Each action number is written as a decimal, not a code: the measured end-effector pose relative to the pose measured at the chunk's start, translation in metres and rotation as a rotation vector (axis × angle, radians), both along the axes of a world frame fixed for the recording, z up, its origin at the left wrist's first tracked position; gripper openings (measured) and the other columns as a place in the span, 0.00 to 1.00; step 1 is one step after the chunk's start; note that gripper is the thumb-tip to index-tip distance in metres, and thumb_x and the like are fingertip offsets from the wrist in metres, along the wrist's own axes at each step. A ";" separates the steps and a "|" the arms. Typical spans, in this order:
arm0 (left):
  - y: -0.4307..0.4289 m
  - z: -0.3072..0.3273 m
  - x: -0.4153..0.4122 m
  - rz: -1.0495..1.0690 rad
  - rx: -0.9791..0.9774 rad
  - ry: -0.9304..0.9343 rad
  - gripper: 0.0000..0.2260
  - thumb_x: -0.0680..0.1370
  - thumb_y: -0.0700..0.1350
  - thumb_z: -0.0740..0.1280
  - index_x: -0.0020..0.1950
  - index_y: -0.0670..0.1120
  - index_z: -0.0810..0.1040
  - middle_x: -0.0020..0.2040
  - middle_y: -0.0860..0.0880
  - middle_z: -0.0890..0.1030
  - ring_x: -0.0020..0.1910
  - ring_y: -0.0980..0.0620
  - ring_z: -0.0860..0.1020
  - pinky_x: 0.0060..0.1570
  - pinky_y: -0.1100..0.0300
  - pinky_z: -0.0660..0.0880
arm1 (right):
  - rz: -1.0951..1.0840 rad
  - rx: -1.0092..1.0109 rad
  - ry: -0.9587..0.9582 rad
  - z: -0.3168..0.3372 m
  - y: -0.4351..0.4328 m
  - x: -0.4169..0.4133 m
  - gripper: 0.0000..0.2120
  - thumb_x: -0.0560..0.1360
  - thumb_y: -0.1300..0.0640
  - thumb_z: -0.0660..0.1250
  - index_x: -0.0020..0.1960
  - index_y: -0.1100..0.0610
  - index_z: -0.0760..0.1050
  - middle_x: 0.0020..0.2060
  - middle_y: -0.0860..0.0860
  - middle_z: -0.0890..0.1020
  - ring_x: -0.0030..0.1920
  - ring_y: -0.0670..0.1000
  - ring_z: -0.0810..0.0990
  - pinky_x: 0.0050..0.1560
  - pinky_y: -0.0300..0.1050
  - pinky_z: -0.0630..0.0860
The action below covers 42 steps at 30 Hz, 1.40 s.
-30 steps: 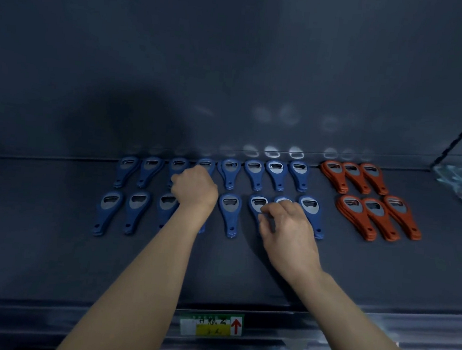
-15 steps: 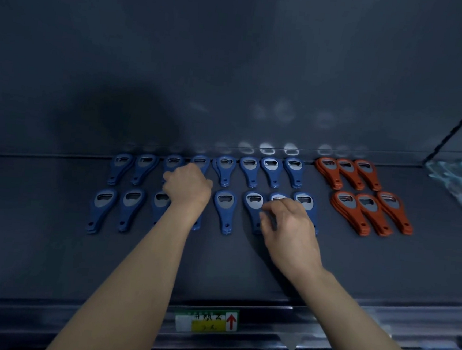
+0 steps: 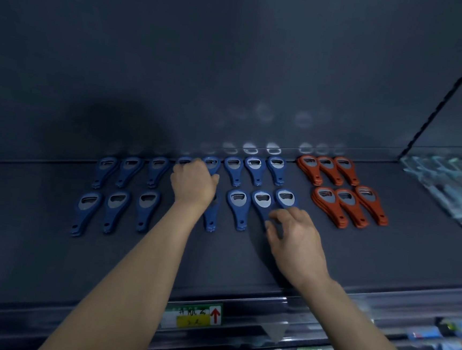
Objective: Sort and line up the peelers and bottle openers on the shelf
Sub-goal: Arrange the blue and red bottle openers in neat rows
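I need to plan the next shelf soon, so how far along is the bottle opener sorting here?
Mostly done: the orange openers lie in two neat rows at the right, and the blue openers at the left are lined up too. In hand: the left hand covers an opener mid-row, and the right hand is nudging the front blue openers. Left: straightening those middle pieces. No peelers can be made out.
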<state>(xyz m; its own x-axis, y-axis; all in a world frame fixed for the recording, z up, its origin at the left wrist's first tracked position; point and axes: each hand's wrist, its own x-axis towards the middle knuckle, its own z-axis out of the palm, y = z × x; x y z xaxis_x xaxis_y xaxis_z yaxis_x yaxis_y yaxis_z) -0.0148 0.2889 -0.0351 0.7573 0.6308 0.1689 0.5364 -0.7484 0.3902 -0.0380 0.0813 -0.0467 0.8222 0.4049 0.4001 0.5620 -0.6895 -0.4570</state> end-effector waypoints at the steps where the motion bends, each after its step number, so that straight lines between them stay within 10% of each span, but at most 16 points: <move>1: 0.000 -0.002 0.003 0.020 -0.005 0.033 0.16 0.75 0.53 0.68 0.48 0.39 0.74 0.49 0.40 0.79 0.54 0.41 0.73 0.49 0.51 0.70 | -0.003 -0.002 0.006 0.000 -0.002 0.000 0.06 0.73 0.63 0.69 0.49 0.63 0.80 0.43 0.57 0.80 0.47 0.59 0.76 0.46 0.47 0.73; 17: 0.003 -0.010 0.038 0.188 -0.018 0.108 0.12 0.76 0.50 0.67 0.38 0.43 0.71 0.47 0.42 0.80 0.52 0.42 0.73 0.39 0.55 0.65 | 0.010 -0.014 0.014 -0.006 -0.014 0.002 0.06 0.71 0.65 0.71 0.47 0.64 0.80 0.40 0.57 0.80 0.45 0.59 0.78 0.43 0.47 0.75; 34: -0.002 -0.012 0.025 0.224 -0.005 0.049 0.23 0.73 0.61 0.66 0.49 0.41 0.77 0.51 0.41 0.80 0.55 0.42 0.73 0.52 0.53 0.67 | 0.042 -0.017 0.026 -0.007 -0.011 0.010 0.06 0.71 0.66 0.71 0.47 0.65 0.80 0.40 0.58 0.80 0.44 0.59 0.77 0.43 0.49 0.75; 42: 0.001 0.010 -0.032 0.091 -0.060 -0.163 0.09 0.77 0.44 0.65 0.53 0.39 0.76 0.53 0.40 0.78 0.55 0.41 0.72 0.54 0.49 0.68 | 0.071 -0.024 0.020 -0.001 0.007 0.006 0.07 0.74 0.62 0.68 0.50 0.64 0.79 0.43 0.58 0.80 0.49 0.59 0.76 0.46 0.48 0.73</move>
<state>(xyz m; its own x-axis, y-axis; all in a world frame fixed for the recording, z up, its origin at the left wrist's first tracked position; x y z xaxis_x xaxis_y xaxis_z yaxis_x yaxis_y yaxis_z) -0.0469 0.2897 -0.0246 0.6626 0.7079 0.2446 0.5264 -0.6725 0.5202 -0.0318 0.0881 -0.0472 0.7988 0.4715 0.3736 0.6006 -0.6593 -0.4523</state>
